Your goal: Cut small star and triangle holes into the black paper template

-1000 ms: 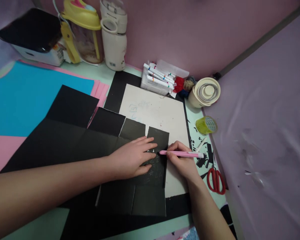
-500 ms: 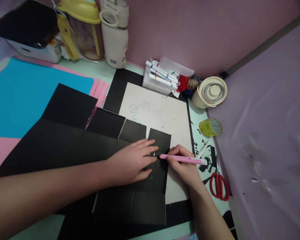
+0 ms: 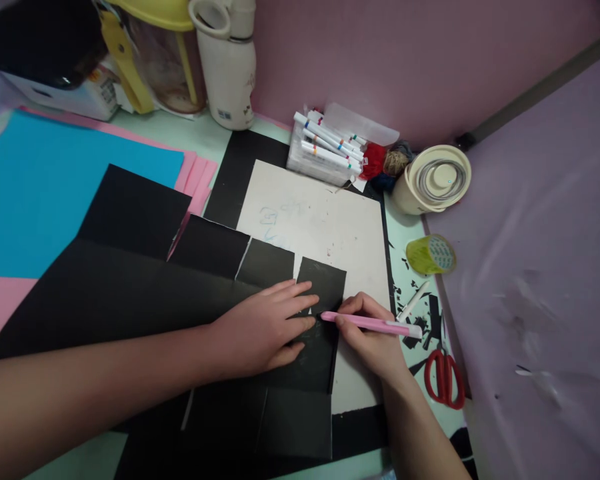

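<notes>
A large sheet of black card (image 3: 145,287), creased and slit into flaps along its edges, lies across the work surface. Flat on its right part rests my left hand (image 3: 273,327), fingers spread, pressing the card and grasping nothing. My right hand (image 3: 373,337) pinches a slim pink craft knife (image 3: 367,323), shaped like a pen. Its dark tip meets the card just beyond my left fingertips. Small white triangular openings and faint marks show in the card there. A cream board (image 3: 310,200) with blue scribbles lies beneath.
Red-handled scissors (image 3: 445,379), a white pen (image 3: 413,301), black scraps (image 3: 433,317) and a green tape roll (image 3: 431,255) sit on the right. Behind are a marker box (image 3: 320,160), yarn (image 3: 375,161), a cream container (image 3: 433,180) and a white bottle (image 3: 227,83). Blue paper (image 3: 80,180) lies left.
The view has shifted slightly, so the items at the back and right sit a little differently. Both hands keep nearly the same place on the card, the knife still touching it.
</notes>
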### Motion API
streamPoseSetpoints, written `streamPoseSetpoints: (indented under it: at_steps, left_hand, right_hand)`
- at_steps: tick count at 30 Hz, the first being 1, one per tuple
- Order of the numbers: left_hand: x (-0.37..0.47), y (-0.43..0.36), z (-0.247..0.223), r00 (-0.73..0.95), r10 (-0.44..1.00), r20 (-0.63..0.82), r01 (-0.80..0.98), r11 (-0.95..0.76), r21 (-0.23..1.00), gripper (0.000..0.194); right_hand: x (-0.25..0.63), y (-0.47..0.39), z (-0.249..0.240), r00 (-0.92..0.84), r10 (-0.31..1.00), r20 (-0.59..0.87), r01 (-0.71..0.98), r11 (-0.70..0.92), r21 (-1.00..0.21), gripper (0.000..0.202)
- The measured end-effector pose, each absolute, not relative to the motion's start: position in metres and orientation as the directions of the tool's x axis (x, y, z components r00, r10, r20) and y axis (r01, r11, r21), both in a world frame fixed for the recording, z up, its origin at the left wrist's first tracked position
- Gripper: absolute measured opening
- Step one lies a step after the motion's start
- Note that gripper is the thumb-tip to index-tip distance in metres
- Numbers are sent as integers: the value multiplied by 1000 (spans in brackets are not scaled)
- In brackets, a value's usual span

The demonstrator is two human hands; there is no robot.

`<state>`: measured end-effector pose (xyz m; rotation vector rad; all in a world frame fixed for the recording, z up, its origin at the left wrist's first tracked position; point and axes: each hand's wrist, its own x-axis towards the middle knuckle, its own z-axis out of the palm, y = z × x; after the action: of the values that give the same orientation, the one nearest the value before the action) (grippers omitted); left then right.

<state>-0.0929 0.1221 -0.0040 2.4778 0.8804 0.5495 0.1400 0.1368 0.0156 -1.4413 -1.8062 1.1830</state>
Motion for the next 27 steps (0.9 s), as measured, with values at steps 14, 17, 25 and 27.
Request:
streamPoseSetpoints:
  at_steps: [14,17,25,27]
  left_hand:
    - [-92,122,-5,714,660,233,488,-708,510,29]
    - [-92,122,-6,717,658,228,488,-708,511,30]
    - [-92,122,-4,720,662,208,502,-704,503,31]
    - [-92,122,-4,719,664,207,505,-703,501,31]
  right_hand:
    - [142,136,13,-221,972,-76,465,37,-884,17]
    - [144,136,11,-219,973,-74,454,35,-891,17]
    - [145,134,9,-226,973,-40,447,67,-892,15]
    - [144,134,10,-243,969,-37,458,81,-885,13]
